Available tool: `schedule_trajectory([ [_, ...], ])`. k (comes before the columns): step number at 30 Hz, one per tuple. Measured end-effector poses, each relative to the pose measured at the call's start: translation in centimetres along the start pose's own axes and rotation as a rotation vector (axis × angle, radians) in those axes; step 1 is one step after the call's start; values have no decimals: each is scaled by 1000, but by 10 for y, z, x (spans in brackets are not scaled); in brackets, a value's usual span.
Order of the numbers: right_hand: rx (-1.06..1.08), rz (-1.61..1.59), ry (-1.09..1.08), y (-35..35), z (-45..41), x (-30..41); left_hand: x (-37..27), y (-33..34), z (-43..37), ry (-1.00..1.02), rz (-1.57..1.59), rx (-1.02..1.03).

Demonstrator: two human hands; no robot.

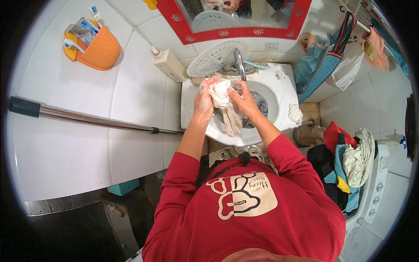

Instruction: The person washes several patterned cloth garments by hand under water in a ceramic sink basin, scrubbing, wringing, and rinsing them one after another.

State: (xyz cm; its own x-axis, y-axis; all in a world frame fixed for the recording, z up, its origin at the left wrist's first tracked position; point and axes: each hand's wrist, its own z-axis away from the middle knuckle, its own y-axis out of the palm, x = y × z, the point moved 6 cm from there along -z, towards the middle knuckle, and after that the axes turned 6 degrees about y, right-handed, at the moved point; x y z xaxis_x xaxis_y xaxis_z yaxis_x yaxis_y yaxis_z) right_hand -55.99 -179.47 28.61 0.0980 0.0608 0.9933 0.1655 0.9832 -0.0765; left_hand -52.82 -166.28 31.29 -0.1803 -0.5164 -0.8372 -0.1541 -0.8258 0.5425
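Over a white washbasin [278, 88], my left hand [205, 100] grips a bunched, wet white cloth item [220, 93], perhaps a sock. Suds cover that hand. My right hand [244, 98] touches the bundle's right side with thumb and fingers, its fingers bent. From the bundle a paler, stained length [233, 122] hangs over the basin's front. Behind my hands rises a curved chrome faucet [240, 64]. Black-and-white patterned fabric [260, 104] lies inside the basin. A crumpled white cloth [295, 114] rests on the basin's right edge.
A white perforated plastic basket [212, 60] leans behind the basin, beside a cream pump bottle [168, 64]. A metal pole [98, 118] extends from the left. Clothes [358, 160] are piled on a washing machine [379, 183] at right. Blue mesh bags [319, 68] hang nearby.
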Motion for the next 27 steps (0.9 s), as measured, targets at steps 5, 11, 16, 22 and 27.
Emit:
schedule_trajectory([
  [5, 229, -229, -21, -8, -1, 22, -13, 23, 10, 89, -324, 212],
  [11, 210, -311, 38, -39, 4, 37, -38, 20, 11, 294, -759, 208],
  [16, 283, -446, 133, -52, 7, 49, -41, 10, 6, 115, -614, 242],
  [22, 386, -513, 114, -65, 1, 75, -52, 17, -1, 172, -620, 251],
  [27, 570, -39, 88, -75, -4, 93, -57, 26, -1, 228, -580, 221],
])
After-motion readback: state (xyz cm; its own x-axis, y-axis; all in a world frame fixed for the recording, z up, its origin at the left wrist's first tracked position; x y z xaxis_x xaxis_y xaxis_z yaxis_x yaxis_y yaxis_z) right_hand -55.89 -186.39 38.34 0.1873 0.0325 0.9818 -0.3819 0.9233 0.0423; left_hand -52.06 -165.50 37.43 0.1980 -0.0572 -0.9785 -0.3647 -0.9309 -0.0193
